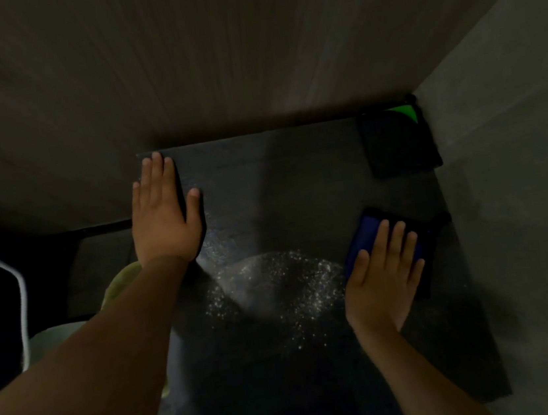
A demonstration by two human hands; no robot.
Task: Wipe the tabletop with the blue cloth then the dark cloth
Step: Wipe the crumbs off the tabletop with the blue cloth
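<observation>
Right hand (382, 273), fingers straight and slightly spread, presses blue cloth (364, 236) flat on surface (297, 183), right side. Left hand (163, 217) flat, fingers together, braces far-left edge. Dark cloth (399, 147) lies in far-right corner. Best practice: even palm pressure, overlapping sweeps through pale specks (282, 285).

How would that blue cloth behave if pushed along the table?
Probably soft and floppy: the blue cloth lies flat under the right hand. Likely light, sliding easily over the smooth tabletop; it shouldn't roll.
</observation>
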